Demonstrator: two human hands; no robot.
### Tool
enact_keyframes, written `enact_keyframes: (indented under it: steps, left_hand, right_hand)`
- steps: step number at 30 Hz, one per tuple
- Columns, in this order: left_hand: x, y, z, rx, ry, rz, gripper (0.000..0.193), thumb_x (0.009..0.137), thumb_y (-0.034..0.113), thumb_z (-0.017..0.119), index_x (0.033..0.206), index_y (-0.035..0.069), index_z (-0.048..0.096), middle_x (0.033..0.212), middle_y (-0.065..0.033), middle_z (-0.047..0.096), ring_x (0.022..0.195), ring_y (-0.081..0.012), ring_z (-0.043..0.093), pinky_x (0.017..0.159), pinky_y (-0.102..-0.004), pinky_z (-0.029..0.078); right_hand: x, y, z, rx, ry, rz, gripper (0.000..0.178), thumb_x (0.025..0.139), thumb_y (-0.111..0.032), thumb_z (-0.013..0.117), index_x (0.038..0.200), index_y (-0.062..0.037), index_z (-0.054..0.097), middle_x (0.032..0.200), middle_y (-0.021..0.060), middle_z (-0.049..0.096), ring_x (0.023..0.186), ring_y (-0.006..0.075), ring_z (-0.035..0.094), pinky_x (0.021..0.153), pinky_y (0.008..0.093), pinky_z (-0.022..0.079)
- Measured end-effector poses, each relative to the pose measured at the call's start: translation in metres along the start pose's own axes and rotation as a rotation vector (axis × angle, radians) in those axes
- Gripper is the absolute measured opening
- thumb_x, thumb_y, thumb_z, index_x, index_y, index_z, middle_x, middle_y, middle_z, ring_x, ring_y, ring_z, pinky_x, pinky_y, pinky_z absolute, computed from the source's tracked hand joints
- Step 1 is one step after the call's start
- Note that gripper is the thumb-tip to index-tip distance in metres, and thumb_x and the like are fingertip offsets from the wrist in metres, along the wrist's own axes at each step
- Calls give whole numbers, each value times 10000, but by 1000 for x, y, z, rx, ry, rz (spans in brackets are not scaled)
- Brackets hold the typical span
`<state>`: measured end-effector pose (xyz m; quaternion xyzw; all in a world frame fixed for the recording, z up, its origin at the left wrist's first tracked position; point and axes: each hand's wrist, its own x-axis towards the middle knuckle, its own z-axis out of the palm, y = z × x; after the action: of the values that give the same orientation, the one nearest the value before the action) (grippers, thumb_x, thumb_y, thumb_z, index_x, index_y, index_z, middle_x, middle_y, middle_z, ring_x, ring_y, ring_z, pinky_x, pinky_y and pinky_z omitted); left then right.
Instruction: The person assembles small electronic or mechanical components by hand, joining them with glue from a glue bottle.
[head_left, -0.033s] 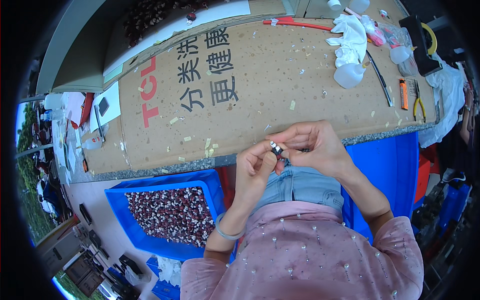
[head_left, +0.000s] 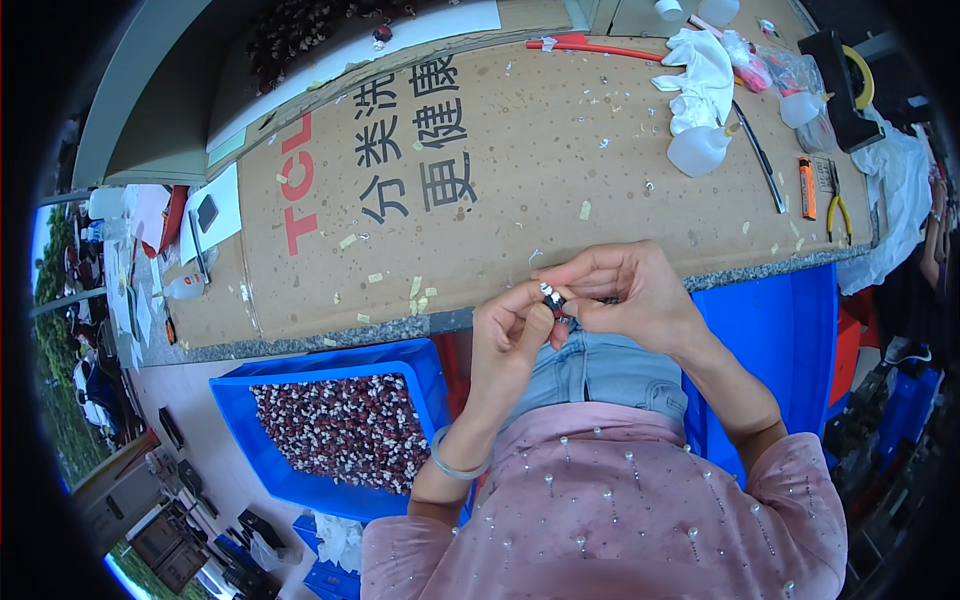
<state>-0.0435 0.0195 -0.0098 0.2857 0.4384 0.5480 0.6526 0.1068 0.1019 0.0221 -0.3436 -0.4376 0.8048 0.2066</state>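
Just in front of the table's near edge, my two hands meet. My left hand [head_left: 512,338] pinches a small white, black and dark-red piece [head_left: 552,298] between thumb and fingers, its white end pointing up and away from me. From the right side, my right hand [head_left: 632,300] comes in with thumb and fingers pressed together close against the piece. A dark bit shows between those fingers, too small and covered to name. Below left of my hands, a blue bin [head_left: 325,366] holds a mass of small dark-red and white pieces [head_left: 335,430].
Brown cardboard [head_left: 520,170] covers the table, with paper scraps strewn on it. At right lie a squeeze bottle [head_left: 700,152], white cloth [head_left: 695,80], black pen [head_left: 760,155], orange stick-like item [head_left: 807,188], pliers [head_left: 838,205] and tape dispenser [head_left: 838,90]. A shelf [head_left: 165,120] stands far left.
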Motion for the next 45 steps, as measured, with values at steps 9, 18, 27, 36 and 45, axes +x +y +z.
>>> enact_keyframes:
  steps: [9, 18, 27, 36, 45]
  left_hand:
    - [0, 0, 1, -5, -4, 10, 258, 922, 197, 529, 919, -50, 601, 787, -31, 592, 632, -65, 506, 575, -196, 416]
    - [-2, 0, 0, -141, 3, -47, 270, 931, 214, 509, 963, -41, 591, 760, -34, 573, 637, -76, 496, 588, -204, 396]
    - [2, 0, -4, -400, 37, -120, 282, 924, 267, 496, 920, -8, 558, 643, -46, 490, 594, -123, 410, 569, -238, 323]
    - [2, 2, -2, -434, 7, -99, 260, 927, 206, 496, 985, -39, 562, 702, -41, 534, 622, -99, 445, 591, -227, 347]
    - [1, 4, -1, -386, -6, -85, 294, 928, 223, 504, 1021, -50, 565, 731, -38, 551, 622, -92, 454, 575, -211, 351]
  right_hand:
    - [0, 0, 0, 2, 6, 6, 298, 747, 101, 576, 1041, 57, 604, 1018, 139, 646, 941, 159, 622, 832, 270, 492]
    - [3, -1, -1, 16, -16, 37, 273, 777, 58, 602, 1050, 61, 604, 993, 136, 654, 907, 147, 628, 804, 262, 498]
    - [8, 1, -2, 97, 9, 74, 316, 811, -12, 615, 1121, 41, 591, 1012, 136, 653, 904, 141, 627, 792, 246, 490]
    - [9, -2, 1, 53, 42, 91, 304, 805, -17, 620, 1102, 47, 599, 1002, 132, 656, 893, 139, 631, 788, 249, 494]
    - [8, -1, 0, 58, 31, 64, 275, 813, -38, 629, 1075, 46, 616, 918, 129, 674, 809, 113, 633, 733, 219, 494]
